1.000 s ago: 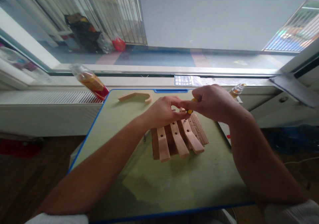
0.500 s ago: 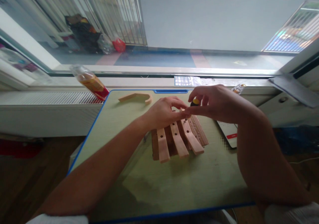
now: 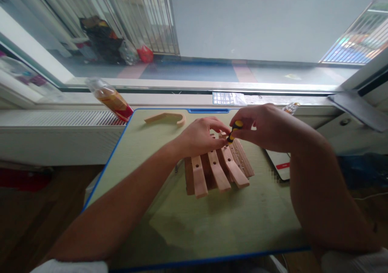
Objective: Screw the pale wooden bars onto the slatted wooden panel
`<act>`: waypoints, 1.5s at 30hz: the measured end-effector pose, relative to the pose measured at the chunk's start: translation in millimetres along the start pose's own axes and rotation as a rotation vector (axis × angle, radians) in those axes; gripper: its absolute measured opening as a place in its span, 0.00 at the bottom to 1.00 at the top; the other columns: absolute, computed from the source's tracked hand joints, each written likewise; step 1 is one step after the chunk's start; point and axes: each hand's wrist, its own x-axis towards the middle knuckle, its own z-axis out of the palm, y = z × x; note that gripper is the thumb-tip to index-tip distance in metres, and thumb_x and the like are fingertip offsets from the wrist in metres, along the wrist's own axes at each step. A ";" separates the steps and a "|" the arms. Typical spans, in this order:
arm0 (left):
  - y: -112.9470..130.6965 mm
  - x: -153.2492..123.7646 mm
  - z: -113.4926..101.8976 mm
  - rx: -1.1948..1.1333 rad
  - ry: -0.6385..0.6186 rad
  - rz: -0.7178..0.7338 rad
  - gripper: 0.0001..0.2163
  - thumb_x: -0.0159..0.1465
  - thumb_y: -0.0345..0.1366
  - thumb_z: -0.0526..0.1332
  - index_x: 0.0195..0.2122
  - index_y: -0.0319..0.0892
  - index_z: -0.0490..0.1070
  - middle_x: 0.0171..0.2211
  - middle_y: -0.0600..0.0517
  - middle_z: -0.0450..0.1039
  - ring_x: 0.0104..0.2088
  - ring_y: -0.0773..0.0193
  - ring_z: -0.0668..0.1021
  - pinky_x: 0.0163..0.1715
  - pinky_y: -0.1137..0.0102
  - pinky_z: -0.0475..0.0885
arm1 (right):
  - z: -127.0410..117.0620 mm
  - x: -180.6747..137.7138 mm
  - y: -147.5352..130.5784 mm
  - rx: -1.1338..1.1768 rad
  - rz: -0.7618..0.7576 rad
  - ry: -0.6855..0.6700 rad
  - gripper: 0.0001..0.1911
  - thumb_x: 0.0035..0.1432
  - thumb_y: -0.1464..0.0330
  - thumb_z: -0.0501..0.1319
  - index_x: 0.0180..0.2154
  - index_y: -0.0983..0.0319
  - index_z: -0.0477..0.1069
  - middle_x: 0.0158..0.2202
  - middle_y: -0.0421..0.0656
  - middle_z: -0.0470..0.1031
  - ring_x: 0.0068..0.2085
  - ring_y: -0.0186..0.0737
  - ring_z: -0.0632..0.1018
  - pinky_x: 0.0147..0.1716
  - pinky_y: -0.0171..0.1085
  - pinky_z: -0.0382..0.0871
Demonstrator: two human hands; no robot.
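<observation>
My right hand (image 3: 257, 125) is closed around a small yellow-and-black screwdriver (image 3: 235, 130), which tilts down to the upper part of the rightmost curved wooden piece. My left hand (image 3: 201, 137) reaches across the tops of the wooden pieces, its thumb and forefinger closed about the rightmost one beside the screwdriver's lower end. Three pale curved wooden pieces with drilled holes, among them the left one (image 3: 200, 180), the middle one (image 3: 220, 176) and the right one (image 3: 236, 172), lie side by side on a brown grooved wooden board (image 3: 242, 155). Fingers hide their upper ends and the screwdriver's tip.
A loose hook-shaped wooden strip (image 3: 165, 116) lies at the back left of the blue-edged table (image 3: 242, 224). By the radiator leans a bottle with a red label (image 3: 113, 103). A flat device (image 3: 279, 164) sits under my right forearm, and a clear pack (image 3: 228, 98) lies on the sill.
The screwdriver's handle shows more fully now, as my right fingers have shifted and turned on it. My left hand has hardly moved.
</observation>
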 end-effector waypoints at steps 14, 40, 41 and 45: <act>1.8 0.2 0.5 0.008 0.004 -0.021 0.11 0.62 0.38 0.71 0.44 0.44 0.86 0.47 0.46 0.83 0.45 0.58 0.84 0.41 0.68 0.79 | 3.0 -1.5 -6.8 -0.101 0.108 0.030 0.16 0.62 0.51 0.66 0.32 0.56 0.75 0.27 0.39 0.74 0.27 0.37 0.66 0.29 0.40 0.54; 1.5 -0.5 1.6 0.031 0.007 -0.050 0.11 0.60 0.34 0.66 0.42 0.44 0.86 0.48 0.46 0.83 0.48 0.54 0.83 0.42 0.65 0.81 | 11.0 6.2 -14.2 -0.166 0.196 0.089 0.22 0.60 0.46 0.66 0.27 0.57 0.74 0.24 0.41 0.73 0.25 0.38 0.64 0.28 0.41 0.50; 1.2 -0.5 1.7 0.031 0.006 -0.047 0.11 0.60 0.34 0.66 0.42 0.43 0.86 0.48 0.46 0.83 0.49 0.54 0.83 0.43 0.65 0.81 | 11.4 6.7 -14.9 -0.172 0.205 0.094 0.23 0.60 0.45 0.66 0.27 0.57 0.73 0.24 0.41 0.72 0.25 0.38 0.63 0.27 0.41 0.50; 0.2 -0.2 2.4 0.030 0.013 -0.041 0.12 0.60 0.33 0.65 0.43 0.43 0.86 0.48 0.46 0.83 0.49 0.54 0.83 0.43 0.65 0.81 | 12.8 8.7 -17.3 -0.171 0.240 0.110 0.24 0.60 0.46 0.66 0.24 0.57 0.70 0.22 0.40 0.68 0.25 0.37 0.60 0.27 0.41 0.48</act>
